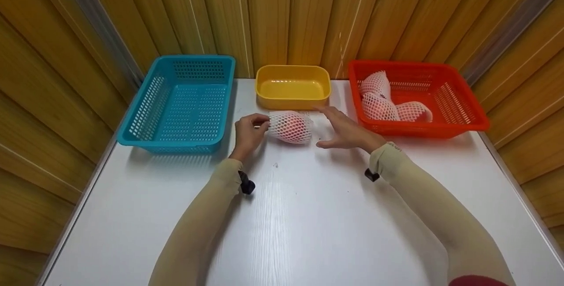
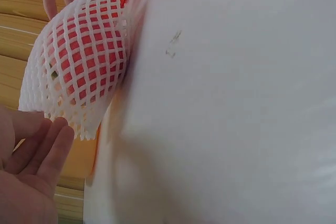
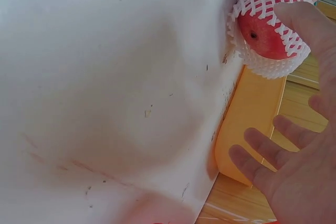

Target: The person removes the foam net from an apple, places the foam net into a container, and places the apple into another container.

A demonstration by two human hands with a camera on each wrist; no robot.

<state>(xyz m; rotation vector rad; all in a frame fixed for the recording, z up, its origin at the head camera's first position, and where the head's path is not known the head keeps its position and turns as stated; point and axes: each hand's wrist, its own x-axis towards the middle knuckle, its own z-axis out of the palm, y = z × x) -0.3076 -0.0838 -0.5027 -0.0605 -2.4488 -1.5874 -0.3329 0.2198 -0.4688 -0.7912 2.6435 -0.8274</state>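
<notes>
A red apple in a white foam net sleeve is at the middle of the white table, just in front of the yellow bin. My left hand pinches the gathered left end of the sleeve between thumb and fingers. On the other side, my right hand is spread with fingers apart and holds nothing. In the right wrist view the sleeve's open end faces this hand, and the apple's dark-spotted end shows bare.
At the back left is a blue perforated basket. A red basket at the back right holds several net-wrapped fruits. Wood-panelled walls border the table behind and on both sides.
</notes>
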